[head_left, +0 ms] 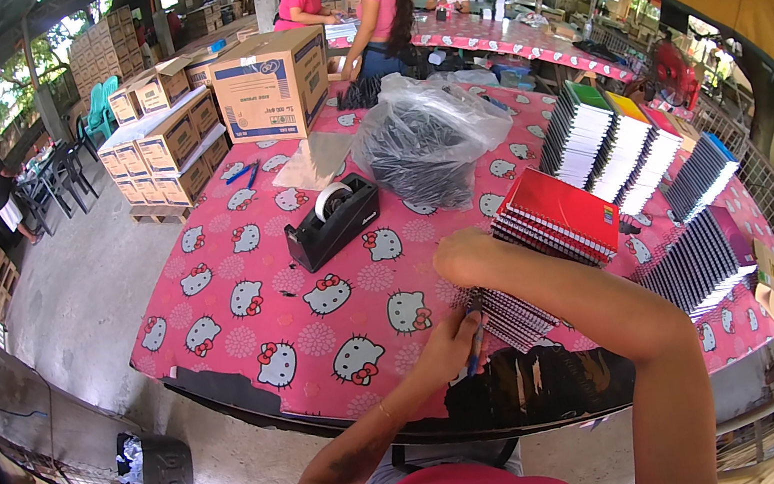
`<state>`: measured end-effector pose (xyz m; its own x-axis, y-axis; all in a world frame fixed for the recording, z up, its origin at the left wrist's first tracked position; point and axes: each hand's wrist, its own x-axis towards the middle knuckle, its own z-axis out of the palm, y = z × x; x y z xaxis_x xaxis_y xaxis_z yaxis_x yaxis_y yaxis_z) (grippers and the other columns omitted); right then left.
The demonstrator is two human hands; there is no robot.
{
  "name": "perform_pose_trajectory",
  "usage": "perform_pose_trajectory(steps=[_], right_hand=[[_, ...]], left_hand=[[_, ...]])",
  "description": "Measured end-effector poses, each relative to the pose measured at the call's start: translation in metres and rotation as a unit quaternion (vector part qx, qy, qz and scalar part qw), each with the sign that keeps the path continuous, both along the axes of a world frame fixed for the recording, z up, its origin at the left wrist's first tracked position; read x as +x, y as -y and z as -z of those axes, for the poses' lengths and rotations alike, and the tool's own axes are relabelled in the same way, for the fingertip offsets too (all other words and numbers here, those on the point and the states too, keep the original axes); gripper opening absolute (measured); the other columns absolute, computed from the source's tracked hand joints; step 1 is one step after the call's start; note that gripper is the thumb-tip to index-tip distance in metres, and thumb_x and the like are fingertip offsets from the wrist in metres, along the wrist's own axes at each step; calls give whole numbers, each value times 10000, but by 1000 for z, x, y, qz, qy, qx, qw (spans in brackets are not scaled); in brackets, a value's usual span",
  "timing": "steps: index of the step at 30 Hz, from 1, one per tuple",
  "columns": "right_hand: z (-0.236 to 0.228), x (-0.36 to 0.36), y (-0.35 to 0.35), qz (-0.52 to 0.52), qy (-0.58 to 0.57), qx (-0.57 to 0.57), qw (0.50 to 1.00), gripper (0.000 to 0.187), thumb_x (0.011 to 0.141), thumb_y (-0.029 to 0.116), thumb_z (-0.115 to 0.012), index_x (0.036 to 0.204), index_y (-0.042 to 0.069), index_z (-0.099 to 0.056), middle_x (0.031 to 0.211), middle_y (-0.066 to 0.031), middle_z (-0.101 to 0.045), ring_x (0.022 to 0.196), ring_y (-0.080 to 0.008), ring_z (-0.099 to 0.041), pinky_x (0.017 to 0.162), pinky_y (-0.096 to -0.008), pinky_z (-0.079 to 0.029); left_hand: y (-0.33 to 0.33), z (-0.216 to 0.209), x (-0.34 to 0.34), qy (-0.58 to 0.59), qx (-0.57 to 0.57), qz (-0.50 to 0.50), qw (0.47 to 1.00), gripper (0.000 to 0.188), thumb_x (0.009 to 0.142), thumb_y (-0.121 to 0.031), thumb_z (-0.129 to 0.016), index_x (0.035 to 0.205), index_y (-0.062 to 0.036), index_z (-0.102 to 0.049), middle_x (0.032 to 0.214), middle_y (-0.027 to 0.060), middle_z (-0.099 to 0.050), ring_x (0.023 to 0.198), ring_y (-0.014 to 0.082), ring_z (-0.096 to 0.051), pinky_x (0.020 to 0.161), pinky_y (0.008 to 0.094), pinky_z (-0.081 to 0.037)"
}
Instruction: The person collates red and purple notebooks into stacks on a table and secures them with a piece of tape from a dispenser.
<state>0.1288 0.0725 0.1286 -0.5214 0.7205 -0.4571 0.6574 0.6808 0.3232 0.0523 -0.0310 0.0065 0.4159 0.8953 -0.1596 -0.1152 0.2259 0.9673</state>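
Note:
My left hand (448,347) is closed around a slim tool with a blue handle (474,364); its exact kind is not clear. The dark upper end of the tool meets the corner of a stack of spiral-bound notebooks (518,319) near the table's front edge. Crossing above that stack, my right forearm bends inward. My right hand (467,258) is bent down at the stack's far left corner, its fingers hidden behind the wrist. Just beyond my right forearm lies a stack of red-covered spiral notebooks (561,214).
A black tape dispenser (335,222) and a clear plastic bag of dark strands (427,139) lie on the pink patterned table (236,342). Several notebook stacks (629,138) line the right side. A large carton (272,88) stands at the far edge. Co-workers (382,15) are behind it.

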Motion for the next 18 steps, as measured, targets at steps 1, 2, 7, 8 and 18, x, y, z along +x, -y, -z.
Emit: perform_pose_trajectory(steps=[1,2,7,8,18], right_hand=[[2,0,-1,1,1,0,1000,275,864,115,-594,1103,46,-711,1118,-168,-699,1026,-322,-687,811,-450,-563],[5,0,-2,1,3,1,1000,278,875,127,-583,1111,52,-709,1124,-161,-699,1032,-318,-685,814,-448,-561],[18,-5,-7,8,16,2,1000,294,923,179,-540,1151,82,-699,1153,-128,-697,1056,-293,-680,829,-437,-551],[19,-6,-8,13,28,2,1000,296,926,185,-537,1156,90,-698,1156,-125,-697,1059,-285,-679,829,-434,-550],[31,-4,-12,12,43,-13,999,297,918,173,-552,1170,109,-695,1137,-113,-705,1050,-276,-684,794,-439,-563]], left_hand=[[5,4,1,9,-19,4,1000,345,1037,-329,-421,1158,-15,-500,932,112,-656,801,237,-712,541,317,-545],[7,8,2,17,-38,9,999,348,1037,-330,-422,1168,-16,-497,936,112,-656,801,238,-712,541,316,-545],[-3,14,5,44,-53,-32,997,360,1039,-326,-418,1202,-12,-487,944,118,-659,803,239,-713,535,316,-542],[-6,17,5,39,-46,-37,998,362,1040,-324,-416,1206,-10,-486,945,119,-661,803,240,-713,536,317,-542],[6,19,3,41,-59,-10,997,358,1041,-316,-420,1217,-10,-479,898,122,-644,824,246,-714,565,312,-536]])
